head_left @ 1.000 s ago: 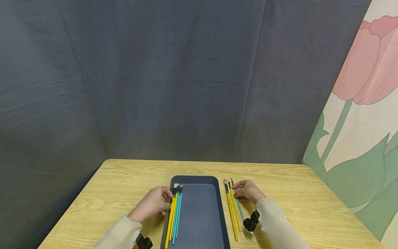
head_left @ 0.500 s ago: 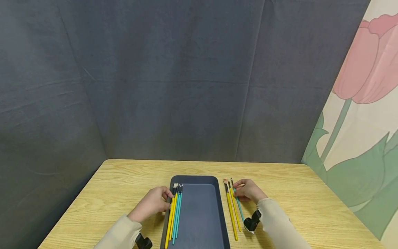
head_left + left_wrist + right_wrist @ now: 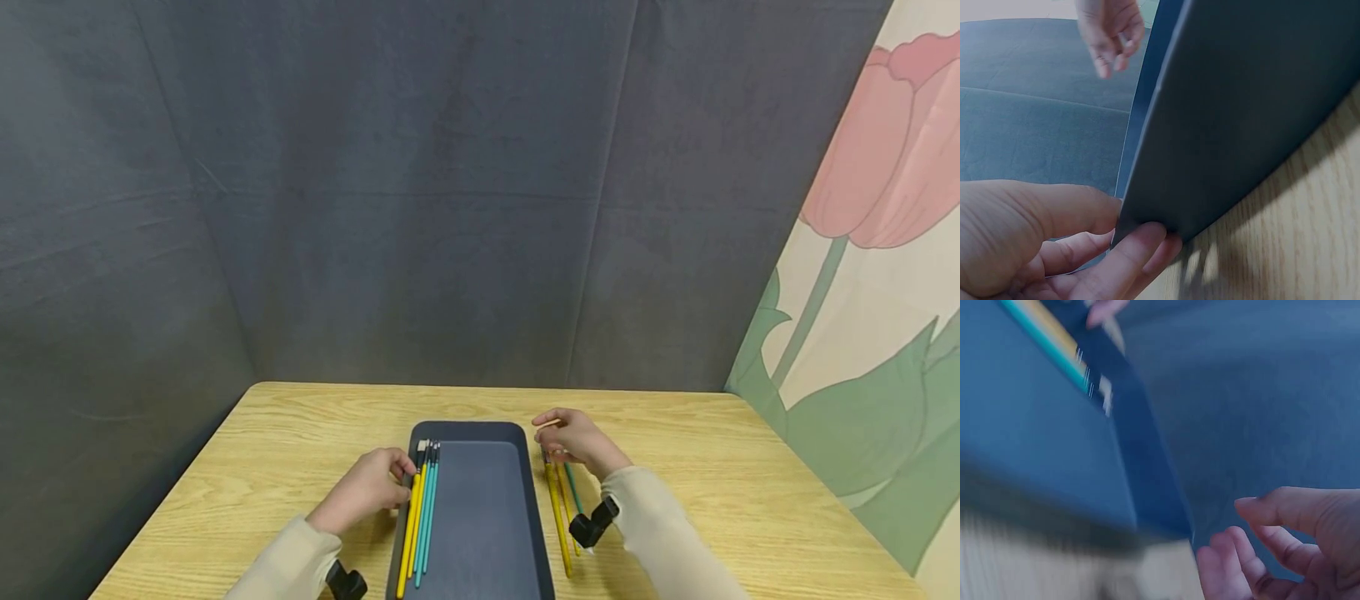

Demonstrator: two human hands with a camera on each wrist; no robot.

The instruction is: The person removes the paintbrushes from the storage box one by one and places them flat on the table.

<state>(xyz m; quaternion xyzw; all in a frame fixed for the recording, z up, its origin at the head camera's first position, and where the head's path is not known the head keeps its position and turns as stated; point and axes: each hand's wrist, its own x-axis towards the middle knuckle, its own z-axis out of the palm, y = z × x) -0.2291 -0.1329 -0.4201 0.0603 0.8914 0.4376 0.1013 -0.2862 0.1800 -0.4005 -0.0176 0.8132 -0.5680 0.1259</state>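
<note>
Tray (image 3: 487, 508) and paintbrushes (image 3: 428, 521) sit low in the middle of the frame. The tray is dark and shallow, and looks stiff and smooth, probably light; its raised rim is the natural hold. The left hand (image 3: 371, 483) pinches that rim at the left, thumb on the edge and fingers against the outer wall.

The right hand (image 3: 581, 442), right of the tray, hangs over the bristle ends of the loose brushes, fingers loosely curved, with a gap to the thumb and nothing visible in it; I cannot tell whether it touches them.

Four brushes lie along the tray's left side. On the table to its right are a wide yellow brush (image 3: 558, 521), a thinner yellow brush (image 3: 567, 500) and a teal brush (image 3: 573, 486). Their thin handles should be light, rigid and apt to roll, best pinched near the middle; the bristles look soft.

Around them, a dark cloth (image 3: 420, 208) fills most of the frame, a painted flower (image 3: 877, 167) the upper right, the wooden table (image 3: 675, 433) the bottom. The tray's right rim stands between the loose brushes and its inside, and a black wrist camera (image 3: 595, 525) hides the teal brush's lower end.
</note>
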